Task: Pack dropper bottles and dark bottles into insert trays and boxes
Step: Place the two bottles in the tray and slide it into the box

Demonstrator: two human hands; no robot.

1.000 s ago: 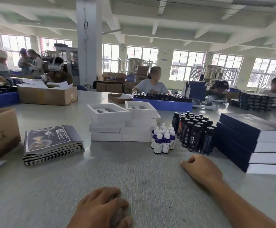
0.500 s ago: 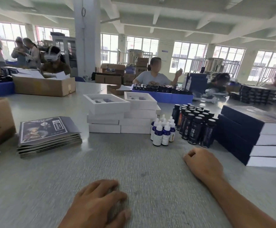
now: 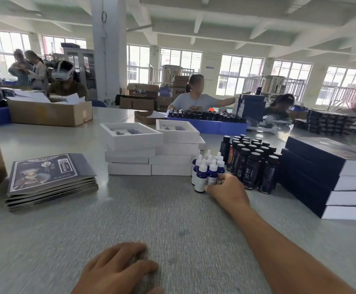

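Reaching into the dropper bottles [image 3: 207, 170] mid-tabletop, the right hand [image 3: 228, 190] curls around the front ones; take one without toppling its neighbours. The left hand [image 3: 117, 270] lies flat at the near edge.

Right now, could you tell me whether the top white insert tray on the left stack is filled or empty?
Empty: the top white insert tray shows two bare moulded cavities, with no bottle in either.

Booklet stack [image 3: 51, 181] on grey table [image 3: 151, 219] nr cardboard box [image 3: 49, 112], w/ seated workers behind.
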